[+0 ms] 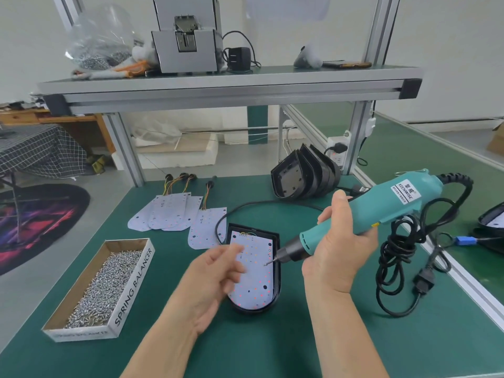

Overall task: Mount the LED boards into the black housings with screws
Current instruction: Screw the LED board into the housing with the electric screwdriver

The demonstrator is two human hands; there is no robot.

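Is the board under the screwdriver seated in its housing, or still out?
In: the LED board lies flat inside the black housing, whose raised rim shows around its edges.

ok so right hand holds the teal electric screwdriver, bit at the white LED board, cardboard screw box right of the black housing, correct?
No. Head view: the cardboard box of silver screws sits left of the black housing. Right hand, teal electric screwdriver and white LED board are as stated.
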